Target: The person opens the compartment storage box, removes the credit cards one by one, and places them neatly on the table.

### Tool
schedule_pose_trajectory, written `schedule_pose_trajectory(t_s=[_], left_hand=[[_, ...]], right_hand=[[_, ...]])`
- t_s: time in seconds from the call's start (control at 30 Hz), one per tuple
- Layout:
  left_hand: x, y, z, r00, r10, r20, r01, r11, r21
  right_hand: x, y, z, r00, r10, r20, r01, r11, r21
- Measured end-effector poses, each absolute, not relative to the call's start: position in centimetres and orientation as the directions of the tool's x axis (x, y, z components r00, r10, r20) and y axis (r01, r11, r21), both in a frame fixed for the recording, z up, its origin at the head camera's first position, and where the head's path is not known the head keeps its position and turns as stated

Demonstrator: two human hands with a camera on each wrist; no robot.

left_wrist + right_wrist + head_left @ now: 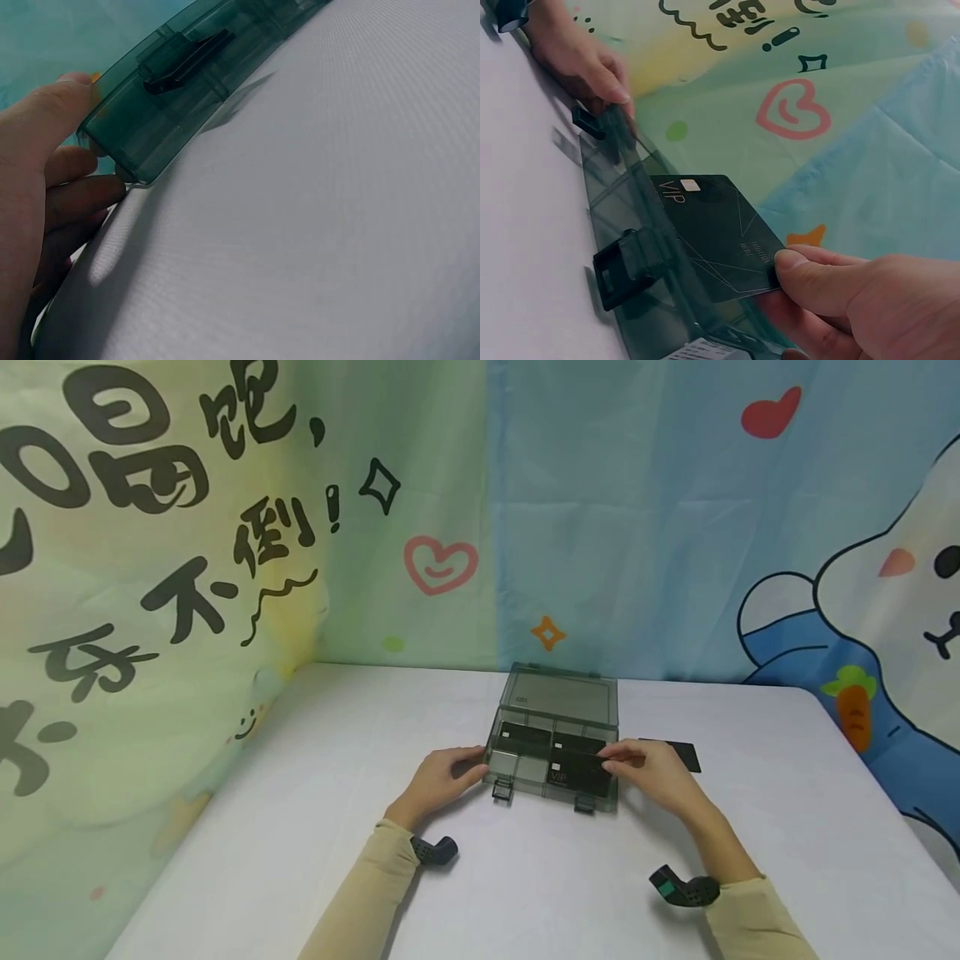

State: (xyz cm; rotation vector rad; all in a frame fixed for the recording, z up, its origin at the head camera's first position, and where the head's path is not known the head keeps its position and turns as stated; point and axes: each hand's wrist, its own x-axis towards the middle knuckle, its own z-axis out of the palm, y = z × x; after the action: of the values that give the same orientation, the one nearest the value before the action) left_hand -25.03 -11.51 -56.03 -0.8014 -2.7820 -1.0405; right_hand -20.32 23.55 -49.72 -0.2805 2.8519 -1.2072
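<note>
A clear grey plastic compartment box [558, 695] lies on the white table with its lid folded back. My left hand [441, 782] grips its left side, the thumb [64, 101] at the top edge and fingers lower against the wall. My right hand [654, 772] pinches the right end of a black VIP card [716, 236] between thumb and fingers. That card is tilted over the front right compartment, its far end inside the rim. Another black card [525, 740] lies in the back left compartment, and a further black card [577, 743] in the back right.
One more black card [686, 756] lies on the table right of the box, partly behind my right hand. Two latches [502, 789] hang at the box's front. A printed curtain [562, 527] stands behind the white table [525, 885].
</note>
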Motion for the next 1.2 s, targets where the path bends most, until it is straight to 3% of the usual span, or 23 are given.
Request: schedule_pose_trajectory(t_s=[0.3,0.77,1.2], left_hand=[[-25.0,-11.4,-55.7,-0.867,0.447,0.219,0.481,0.639,0.600],[-24.9,-11.5,-56.1,-0.837,0.458,0.299,0.541,0.613,0.576],[-24.7,-11.4,-55.8,-0.869,0.444,0.218,0.478,0.637,0.605]], right_hand=[[-20.1,24.9,-48.8,-0.991,-0.137,0.007,-0.095,0.650,-0.754],[-19.9,28.5,-48.5,-0.996,-0.060,-0.062,0.008,0.647,-0.762],[-19.4,33.9,-50.8,-0.985,0.047,-0.166,0.160,0.604,-0.781]])
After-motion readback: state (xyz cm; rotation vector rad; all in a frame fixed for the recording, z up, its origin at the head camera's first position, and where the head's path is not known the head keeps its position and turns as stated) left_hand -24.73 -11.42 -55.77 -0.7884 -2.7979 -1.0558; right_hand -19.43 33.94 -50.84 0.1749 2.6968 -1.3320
